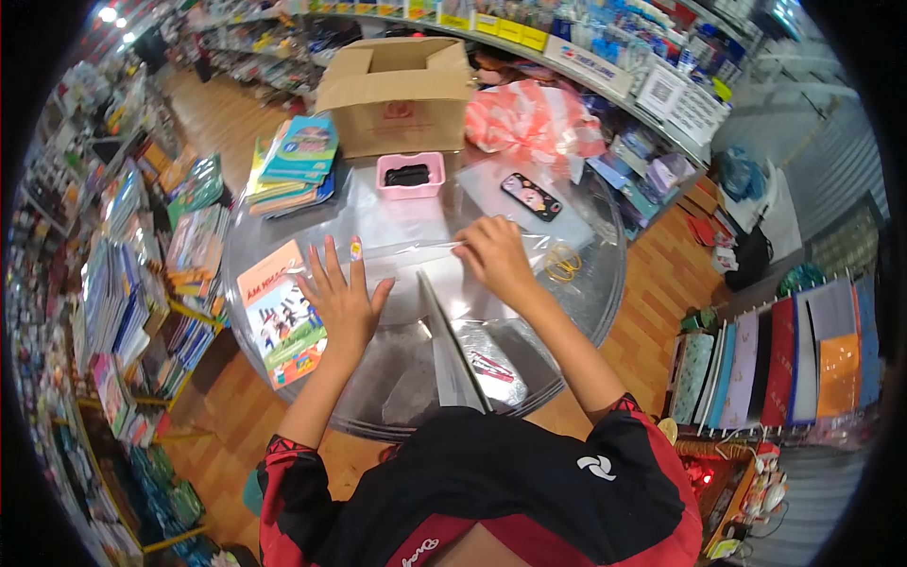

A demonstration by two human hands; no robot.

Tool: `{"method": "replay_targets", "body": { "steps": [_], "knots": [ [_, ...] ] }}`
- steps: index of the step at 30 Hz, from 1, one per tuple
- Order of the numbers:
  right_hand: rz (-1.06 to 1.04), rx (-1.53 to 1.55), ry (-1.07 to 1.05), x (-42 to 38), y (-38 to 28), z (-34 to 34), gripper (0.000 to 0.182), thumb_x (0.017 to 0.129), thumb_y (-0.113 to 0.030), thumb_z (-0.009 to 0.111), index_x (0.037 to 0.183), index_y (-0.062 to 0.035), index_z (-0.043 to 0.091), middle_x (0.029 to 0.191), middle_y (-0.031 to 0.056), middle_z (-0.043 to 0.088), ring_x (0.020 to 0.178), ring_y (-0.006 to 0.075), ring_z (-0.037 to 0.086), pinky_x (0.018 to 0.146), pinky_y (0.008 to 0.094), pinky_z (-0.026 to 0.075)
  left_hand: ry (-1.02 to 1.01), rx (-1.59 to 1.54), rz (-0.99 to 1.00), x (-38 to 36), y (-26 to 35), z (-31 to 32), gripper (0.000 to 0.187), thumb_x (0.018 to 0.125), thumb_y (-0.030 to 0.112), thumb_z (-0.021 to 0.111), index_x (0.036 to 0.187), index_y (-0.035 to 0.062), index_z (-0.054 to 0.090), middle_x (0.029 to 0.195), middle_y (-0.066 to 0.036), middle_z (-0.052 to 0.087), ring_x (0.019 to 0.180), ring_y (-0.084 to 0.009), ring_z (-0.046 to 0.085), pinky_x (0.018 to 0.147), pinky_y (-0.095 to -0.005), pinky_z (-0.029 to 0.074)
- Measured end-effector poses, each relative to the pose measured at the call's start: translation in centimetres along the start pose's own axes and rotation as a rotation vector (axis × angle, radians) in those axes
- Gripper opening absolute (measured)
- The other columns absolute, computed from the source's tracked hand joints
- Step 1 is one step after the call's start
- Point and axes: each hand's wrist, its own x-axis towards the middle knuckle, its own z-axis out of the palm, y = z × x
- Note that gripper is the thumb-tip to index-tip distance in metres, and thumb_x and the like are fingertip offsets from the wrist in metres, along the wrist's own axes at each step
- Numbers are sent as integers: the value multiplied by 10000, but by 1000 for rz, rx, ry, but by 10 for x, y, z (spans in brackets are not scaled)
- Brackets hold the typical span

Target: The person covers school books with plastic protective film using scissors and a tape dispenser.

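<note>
My left hand [342, 307] lies with fingers spread over a clear plastic sheet [397, 260], its outer fingers at the edge of a music book [283, 326] with an orange and white cover. Across from it, my right hand [494, 260] has its thumb and fingers bent together on the sheet's edge. Between my forearms, a long narrow grey strip [453, 345] runs toward my body. A red item [491, 367] lies under shiny plastic near my right forearm. Yellow rubber bands [564, 263] rest to the right of my right hand.
A cardboard box [397, 118] stands at the table's far side, behind a pink basket [411, 177] holding black items. Stacked books [295, 161] sit left of it. A phone [532, 197] and a pink-and-white bundle [529, 123] lie right. Loaded shelves surround the round table [364, 406].
</note>
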Motion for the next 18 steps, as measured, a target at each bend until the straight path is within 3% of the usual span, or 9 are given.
{"method": "replay_targets", "body": {
  "steps": [9, 11, 12, 13, 15, 16, 17, 18],
  "knots": [
    [27, 23, -58, 4, -1, -4, 117, 745, -179, 604, 815, -91, 571, 791, 58, 501, 807, 235, 463, 719, 349, 330, 4, 105, -106, -9, -50, -9, 611, 818, 478, 471, 1268, 72, 390, 1375, -198, 202, 1281, -369, 140, 987, -579, 38],
    [18, 9, -54, 3, 0, -5, 117, 745, -176, 606, 813, -89, 567, 786, 56, 497, 797, 234, 460, 714, 347, 330, 142, -107, -132, -5, -55, -15, 576, 828, 414, 487, 1247, 30, 395, 1369, -185, 226, 1285, -356, 155, 995, -562, 64],
    [18, 12, -56, 3, -1, -5, 117, 745, -176, 606, 813, -89, 567, 786, 56, 497, 797, 234, 460, 714, 347, 330, 240, -147, -100, 2, -52, -26, 527, 821, 293, 538, 1230, -6, 397, 1344, -188, 276, 1268, -354, 214, 1009, -499, 144],
    [12, 9, -57, 3, -1, -5, 116, 744, -175, 607, 811, -89, 566, 783, 55, 495, 792, 233, 459, 711, 346, 329, 238, -146, -100, 10, -48, -37, 527, 821, 293, 538, 1230, -6, 397, 1344, -188, 276, 1268, -354, 214, 1009, -499, 144],
    [7, 6, -60, 3, -1, -5, 116, 744, -174, 608, 809, -89, 564, 780, 54, 493, 787, 232, 457, 707, 345, 329, 365, -412, -6, 29, -37, -56, 459, 804, 232, 574, 1174, -9, 449, 1269, -185, 383, 1205, -355, 325, 972, -462, 260],
    [2, 3, -58, 3, -1, -5, 116, 743, -173, 610, 808, -89, 563, 779, 54, 491, 785, 231, 457, 706, 344, 329, 365, -459, 65, 41, -28, -64, 396, 771, 154, 602, 1116, -8, 493, 1121, -166, 512, 1082, -326, 458, 912, -385, 345],
    [-4, 1, -55, 3, -1, -5, 117, 742, -173, 611, 807, -89, 562, 777, 53, 490, 784, 230, 456, 705, 344, 329, 361, -459, 63, 48, -24, -60, 396, 771, 154, 602, 1116, -8, 493, 1121, -166, 512, 1082, -326, 458, 912, -385, 345],
    [-2, 3, -58, 3, -2, -5, 117, 742, -173, 611, 807, -89, 562, 777, 53, 490, 784, 230, 456, 705, 344, 329, 175, -520, 160, 54, -21, -53, 376, 769, 144, 602, 1111, 18, 509, 1099, -157, 531, 1044, -317, 483, 897, -376, 355]
  ]
}}
